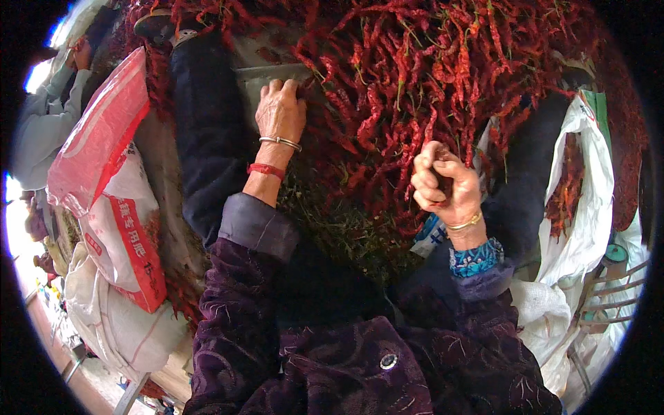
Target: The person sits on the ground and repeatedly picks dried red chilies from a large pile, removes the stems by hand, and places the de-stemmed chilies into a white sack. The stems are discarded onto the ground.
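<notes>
Before me lies a heap of dried red chili peppers [394, 98], many with thin stems. My left hand [282, 111] is at the heap's left edge, over a grey sheet [270, 78]. Its back faces up and its fingertips are hidden, so whether they hold anything does not show. Over the near right part of the heap is my right hand [446, 179], thumb and fingers curled inward. One red chili [431, 124] extends beyond its index finger; whether it is gripped or lies behind is unclear. Below both hands are loose stems and dry debris [363, 244].
My dark-trousered legs [207, 129] flank the heap. On the left are a red-and-white printed sack [129, 244], a stuffed white sack [114, 316] and another person's sleeve [46, 124]. An open white sack [586, 207] with chilies and a slatted chair [612, 295] are on the right.
</notes>
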A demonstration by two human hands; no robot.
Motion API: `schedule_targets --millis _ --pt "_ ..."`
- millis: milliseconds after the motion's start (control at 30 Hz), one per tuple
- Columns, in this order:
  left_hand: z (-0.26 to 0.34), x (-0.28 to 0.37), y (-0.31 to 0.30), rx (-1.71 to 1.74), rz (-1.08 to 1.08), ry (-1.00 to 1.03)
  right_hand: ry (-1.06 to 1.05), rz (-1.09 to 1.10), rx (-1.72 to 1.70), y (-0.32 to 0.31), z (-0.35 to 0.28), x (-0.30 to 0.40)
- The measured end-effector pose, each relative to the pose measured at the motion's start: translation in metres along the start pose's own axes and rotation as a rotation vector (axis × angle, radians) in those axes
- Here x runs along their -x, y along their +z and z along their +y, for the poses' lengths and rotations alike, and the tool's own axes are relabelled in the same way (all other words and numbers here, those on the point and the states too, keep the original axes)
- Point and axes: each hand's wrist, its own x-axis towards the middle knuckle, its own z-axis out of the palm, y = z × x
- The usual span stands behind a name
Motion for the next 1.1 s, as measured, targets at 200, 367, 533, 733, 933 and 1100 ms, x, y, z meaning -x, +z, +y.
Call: schedule_targets --millis 200,367,533,733,933,1100 --pt "0.019 0.013 -0.021 0.301 0.233 0.027 0.056 0.029 0.157 -0.006 0.016 -0.004" --pt "0.077 0.067 -0.063 0.761 -0.065 -0.114 -0.023 0.216 0.395 0.013 0.03 -0.006" --pt "0.106 0.11 -0.07 0.997 -0.266 -0.295 -0.031 0.337 0.462 0.014 0.044 0.0" --pt "0.107 0.121 -0.07 1.247 -0.381 -0.447 -0.094 0.284 0.377 0.02 0.051 0.009" --pt "0.105 0.128 -0.064 1.509 -0.566 -0.597 -0.238 0.327 0.397 0.031 0.062 0.015" --pt "0.107 0.136 -0.06 1.536 -0.681 -0.507 -0.272 0.351 0.365 0.025 0.063 0.032"
